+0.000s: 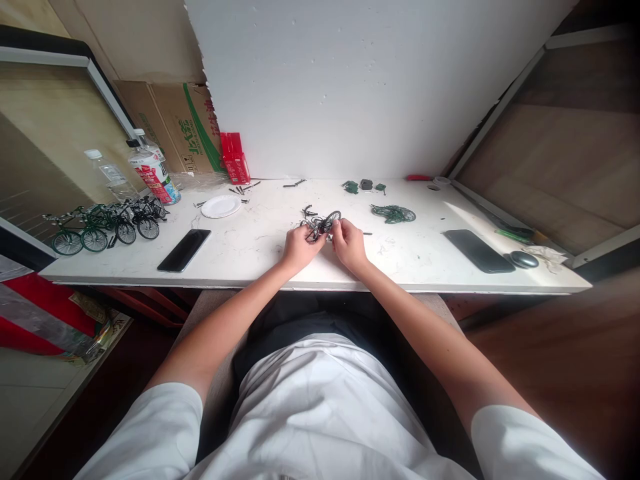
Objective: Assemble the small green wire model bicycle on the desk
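Note:
Between my two hands, a little above the table's front half, is a small black model bicycle with a spoked wheel tilted up at its right. My left hand is closed on the frame side of it. The fingers of my right hand pinch it near the wheel. My fingertips partly hide the bicycle, so its exact build cannot be made out. A small black part lies just behind it on the white table. To the right rests a cluster of dark green bicycle parts.
Several finished-looking model bicycles stand at the left, near plastic bottles. A phone, a paper plate and a red box are left of centre. Green pieces lie behind. A dark flat object and a mouse sit right.

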A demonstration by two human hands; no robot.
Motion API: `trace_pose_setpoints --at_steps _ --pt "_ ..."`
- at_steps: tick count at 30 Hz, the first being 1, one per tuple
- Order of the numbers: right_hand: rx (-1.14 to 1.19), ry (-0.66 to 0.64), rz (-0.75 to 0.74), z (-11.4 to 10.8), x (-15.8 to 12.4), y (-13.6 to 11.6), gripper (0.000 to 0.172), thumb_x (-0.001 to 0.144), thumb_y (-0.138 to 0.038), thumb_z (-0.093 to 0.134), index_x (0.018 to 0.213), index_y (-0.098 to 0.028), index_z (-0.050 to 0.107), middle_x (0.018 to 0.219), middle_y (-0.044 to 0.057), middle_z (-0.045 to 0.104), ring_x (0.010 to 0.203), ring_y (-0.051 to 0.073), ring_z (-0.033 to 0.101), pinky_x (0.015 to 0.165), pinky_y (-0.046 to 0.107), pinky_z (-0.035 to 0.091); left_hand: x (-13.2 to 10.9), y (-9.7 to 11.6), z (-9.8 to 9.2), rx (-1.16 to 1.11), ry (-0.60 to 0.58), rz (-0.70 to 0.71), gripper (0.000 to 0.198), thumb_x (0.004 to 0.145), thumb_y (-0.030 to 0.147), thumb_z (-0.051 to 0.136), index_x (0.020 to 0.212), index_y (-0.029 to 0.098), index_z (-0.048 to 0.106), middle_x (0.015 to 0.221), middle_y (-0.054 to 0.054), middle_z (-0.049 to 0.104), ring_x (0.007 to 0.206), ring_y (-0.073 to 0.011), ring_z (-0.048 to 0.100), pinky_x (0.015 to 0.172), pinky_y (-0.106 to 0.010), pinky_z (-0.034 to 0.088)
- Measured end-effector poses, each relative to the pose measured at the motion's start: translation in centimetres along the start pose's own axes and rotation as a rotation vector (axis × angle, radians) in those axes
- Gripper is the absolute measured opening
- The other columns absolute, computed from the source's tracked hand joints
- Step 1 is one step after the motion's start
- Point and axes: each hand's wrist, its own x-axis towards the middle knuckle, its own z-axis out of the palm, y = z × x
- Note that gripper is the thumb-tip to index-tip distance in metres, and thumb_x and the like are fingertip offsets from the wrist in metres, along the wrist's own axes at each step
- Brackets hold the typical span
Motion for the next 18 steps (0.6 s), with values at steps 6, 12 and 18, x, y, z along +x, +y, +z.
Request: trace_pose_setpoints --at_steps 6,12,18 --pt "0.020 -0.010 0.006 0.00 0.05 0.00 0.064 0.108 -0.083 0.038 0.076 -0.028 0.045 0.059 0.001 0.056 0.059 0.021 0.052 0.059 0.035 0.038 0.04 -0.10 0.08 0.007 0.007 -0.004 0.020 0.087 0.034 0.085 0.083 0.017 0.075 0.080 -0.008 0.081 0.070 -0.0178 0.072 0.067 -0.028 0.055" --pt "0.017 -0.018 0.005 -0.05 0.04 -0.08 0.063 0.109 -0.081 0.038 0.076 -0.028 0.044 0.059 0.001 0.055 0.060 0.021 0.051 0.060 0.035 0.038 0.09 -0.01 0.05 0.015 -0.003 -0.017 0.023 0.087 0.036 0.085 0.080 0.018 0.073 0.076 -0.007 0.079 0.067 -0.0175 0.070 0.063 -0.028 0.053" --pt "0.023 -0.028 0.005 -0.05 0.08 0.03 0.063 0.109 -0.081 0.038 0.076 -0.028 0.043 0.060 0.001 0.055 0.060 0.021 0.051 0.061 0.036 0.038 0.09 0.13 0.02 0.021 -0.005 -0.022 0.025 0.086 0.037 0.084 0.078 0.018 0.071 0.074 -0.007 0.077 0.065 -0.0170 0.068 0.062 -0.028 0.052"
